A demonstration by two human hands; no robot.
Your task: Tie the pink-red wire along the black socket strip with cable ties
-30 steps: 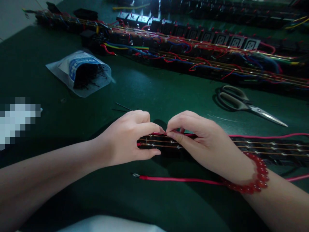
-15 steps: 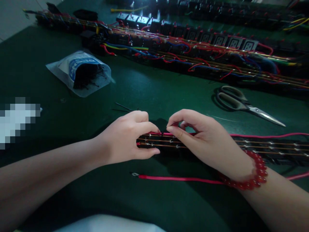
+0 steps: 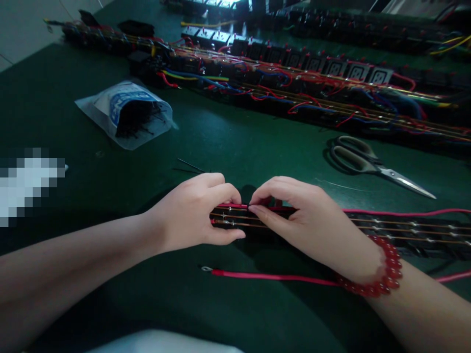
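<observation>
On a green tabletop [image 3: 217, 130], we handle one long black strip [image 3: 401, 231] lined with three coppery rails [image 3: 252, 225], a smooth red wire [image 3: 405, 213] edging its far side. Our left hand [image 3: 198, 208] clasps the strip between thumb and fingers. Past our right hand [image 3: 249, 206] lie steel-bladed scissors [image 3: 393, 175], one pair; its thumb and forefinger pinch one small black cable tie [image 3: 247, 207] against the wire.

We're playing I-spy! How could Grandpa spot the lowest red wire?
On the green table, find the left hand. Below it in the picture, a red wire starts and runs rightward. Unlike the upper red wire along the black strip, it shows a silvery looped tip.
</observation>
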